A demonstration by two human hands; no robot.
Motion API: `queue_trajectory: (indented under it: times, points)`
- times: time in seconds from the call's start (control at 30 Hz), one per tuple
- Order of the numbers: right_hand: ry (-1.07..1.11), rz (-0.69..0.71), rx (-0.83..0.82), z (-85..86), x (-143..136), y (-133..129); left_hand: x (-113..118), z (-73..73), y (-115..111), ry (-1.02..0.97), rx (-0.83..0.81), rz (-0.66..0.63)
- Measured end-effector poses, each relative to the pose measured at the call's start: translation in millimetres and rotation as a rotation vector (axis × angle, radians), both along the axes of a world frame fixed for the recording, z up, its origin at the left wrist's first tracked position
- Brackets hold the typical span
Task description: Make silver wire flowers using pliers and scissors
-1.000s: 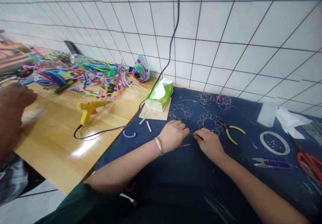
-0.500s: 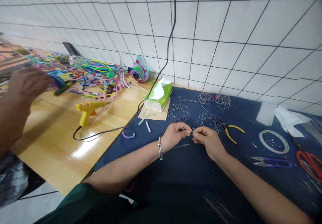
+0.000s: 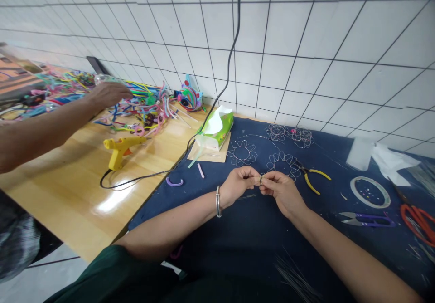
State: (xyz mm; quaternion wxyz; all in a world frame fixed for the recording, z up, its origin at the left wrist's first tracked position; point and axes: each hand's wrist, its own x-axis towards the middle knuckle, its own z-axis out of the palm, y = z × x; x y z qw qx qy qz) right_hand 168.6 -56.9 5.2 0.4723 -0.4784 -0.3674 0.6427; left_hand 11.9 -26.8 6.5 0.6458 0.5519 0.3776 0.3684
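Note:
Both hands meet over the dark blue cloth (image 3: 231,248). My left hand (image 3: 240,184), with a silver bangle (image 3: 218,202) at the wrist, pinches a small thin piece that looks like wire (image 3: 261,178). On its other side my right hand (image 3: 279,189) pinches the same piece; its exact shape is mostly hidden by the fingertips. Just beyond the fingers lie two flower-shaped wire rings, one to the left (image 3: 242,153) and one to the right (image 3: 282,164). Yellow-handled pliers (image 3: 312,179) rest right of them.
Another person's arm (image 3: 50,124) reaches over colourful pipe cleaners (image 3: 149,101). A yellow glue gun (image 3: 118,151) lies on the wooden table. Tissues (image 3: 216,128) stand behind my hands; purple snips (image 3: 370,220), a white ring (image 3: 370,192) and orange-handled scissors (image 3: 418,223) lie right.
The other person's hand has moved right over the pipe cleaners. My hands stay together in nearly the same place, with the fingertips slightly shifted.

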Motion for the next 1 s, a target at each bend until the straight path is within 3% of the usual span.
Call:
queue_trajectory:
  times: [0.27, 0.6, 1.0]
  points:
    - [0.025, -0.005, -0.001, 1.4, 0.1, -0.9, -1.4, -0.6, 1.3, -0.034, -0.028, -0.033]
    - [0.002, 0.09, -0.056, 4.9, 5.2, 2.6, -16.5, 8.1, 14.7, -0.011, -0.202, -0.266]
    - [-0.017, 0.118, 0.013, 9.3, 1.4, -0.9, -16.1, 4.7, 13.7, 0.008, -0.186, -0.249]
